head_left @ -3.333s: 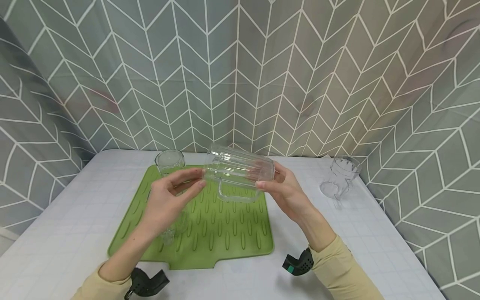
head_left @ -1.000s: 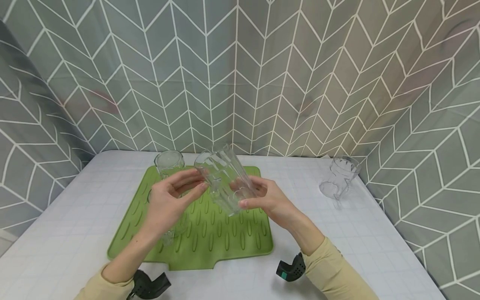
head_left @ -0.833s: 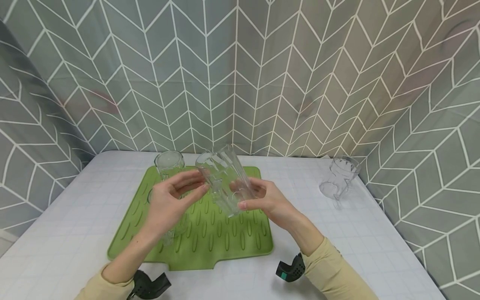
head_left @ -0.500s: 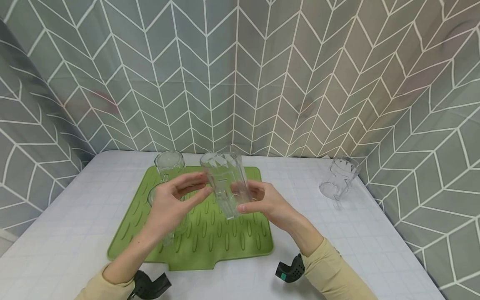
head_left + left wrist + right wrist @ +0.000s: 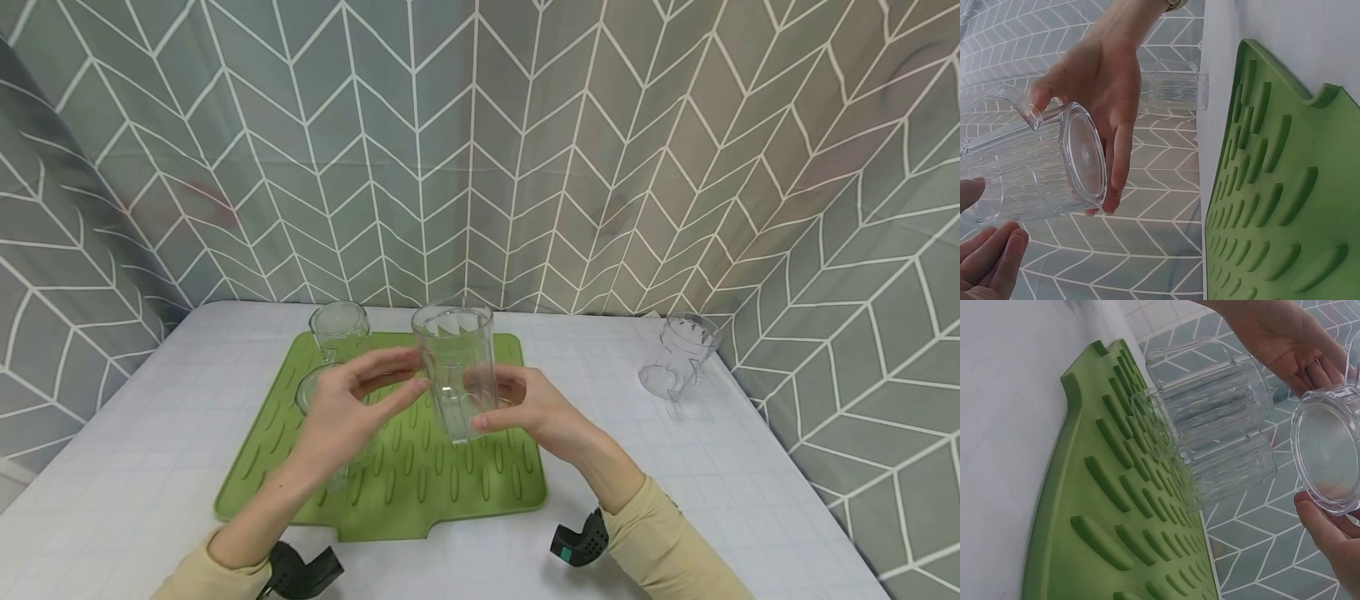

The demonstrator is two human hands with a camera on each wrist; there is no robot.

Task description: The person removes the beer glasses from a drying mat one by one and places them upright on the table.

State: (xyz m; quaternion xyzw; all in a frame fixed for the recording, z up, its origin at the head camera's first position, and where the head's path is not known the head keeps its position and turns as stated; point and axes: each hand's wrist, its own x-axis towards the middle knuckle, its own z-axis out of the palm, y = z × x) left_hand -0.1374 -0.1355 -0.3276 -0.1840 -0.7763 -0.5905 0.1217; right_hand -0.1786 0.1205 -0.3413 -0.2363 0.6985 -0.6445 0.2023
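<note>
A clear mug [image 5: 456, 367] stands roughly upright in the air over the green mat, its rim up. My right hand [image 5: 536, 412] grips its lower part, thumb in front and fingers behind. Fingertips and thumb of my left hand [image 5: 348, 408] sit right at the upper side of the mug, fingers relaxed. In the left wrist view the mug's round base [image 5: 1085, 153] faces the right hand [image 5: 1100, 94], and the handle shows at the upper left. The right wrist view shows the base [image 5: 1329, 453] from below, with the left hand [image 5: 1297, 347] behind it.
On the green drying mat [image 5: 480, 475] stand two more clear mugs, a far one [image 5: 339, 325] and a nearer one [image 5: 1216, 400] partly hidden by my left hand in the head view. Another mug [image 5: 678, 354] stands on the white table at right. A patterned curtain [image 5: 480, 150] closes the back.
The mug has turned from lying sideways, through a tilt, to nearly upright. My right hand has lowered and moved left with it; the left hand has shifted slightly right and down.
</note>
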